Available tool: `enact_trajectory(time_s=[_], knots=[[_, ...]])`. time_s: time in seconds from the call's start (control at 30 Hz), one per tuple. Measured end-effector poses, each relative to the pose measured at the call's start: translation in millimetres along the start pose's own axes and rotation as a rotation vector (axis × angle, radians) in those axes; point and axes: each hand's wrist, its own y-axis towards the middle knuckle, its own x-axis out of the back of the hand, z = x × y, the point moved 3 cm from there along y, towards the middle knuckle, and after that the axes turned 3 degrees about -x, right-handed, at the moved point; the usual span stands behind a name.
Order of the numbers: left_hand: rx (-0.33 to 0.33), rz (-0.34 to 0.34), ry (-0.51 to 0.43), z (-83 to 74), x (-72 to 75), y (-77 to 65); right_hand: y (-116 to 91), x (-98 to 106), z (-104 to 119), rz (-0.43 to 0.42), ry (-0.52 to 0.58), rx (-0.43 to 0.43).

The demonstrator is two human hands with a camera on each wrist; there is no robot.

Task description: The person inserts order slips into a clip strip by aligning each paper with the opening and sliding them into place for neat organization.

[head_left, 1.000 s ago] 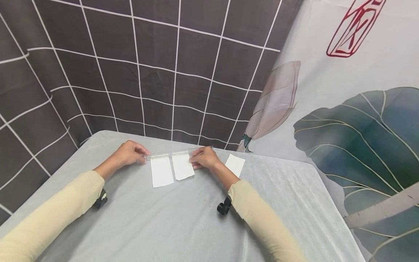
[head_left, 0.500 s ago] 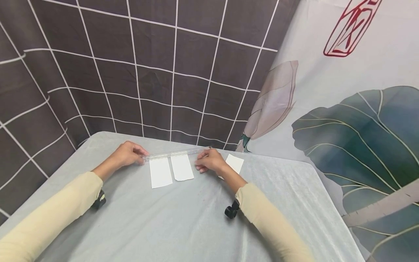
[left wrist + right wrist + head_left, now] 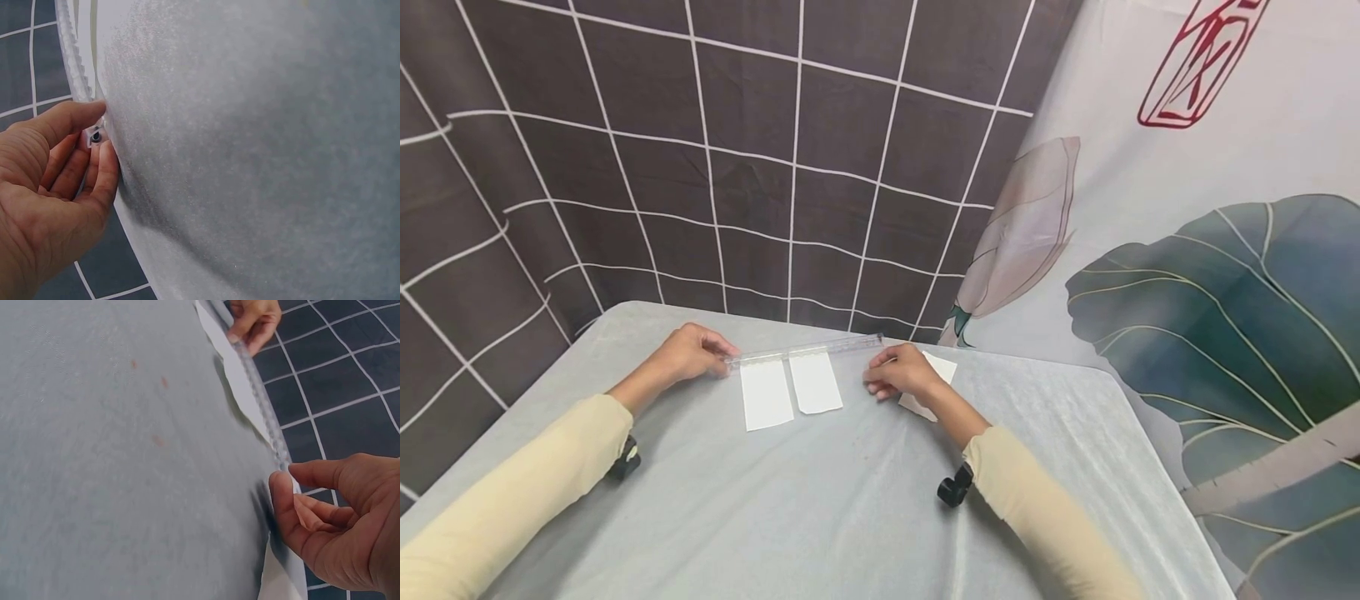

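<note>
My left hand point(image 3: 688, 352) pinches the left end of a clear plastic strip point(image 3: 853, 342). The left wrist view shows the strip's toothed edge point(image 3: 70, 53) and a small dark spot at the pinched end. Two white paper pieces, one on the left point(image 3: 767, 397) and one in the middle point(image 3: 817, 383), meet the strip along their upper edges, side by side with a thin gap. My right hand point(image 3: 902, 372) holds nothing; thumb and forefinger are apart, right of the middle paper. A third white paper point(image 3: 942, 365) lies partly hidden behind that hand.
A pale grey cloth point(image 3: 820, 517) covers the table, whose back edge runs just behind the strip. Beyond it hangs a dark curtain point(image 3: 752, 192) with white grid lines. A leaf-patterned curtain point(image 3: 1210, 317) hangs on the right.
My right hand has let go at the middle paper and moved right, toward the third paper. My left hand stays at the strip's end.
</note>
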Motion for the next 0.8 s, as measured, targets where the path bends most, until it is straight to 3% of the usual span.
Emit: enact_trajectory(time_s=[0.8], knots=[[-0.002,-0.008,-0.013,3.3,1.6,0.5,-15.7,51.3,-26.4,-0.046,0.000,-0.080]])
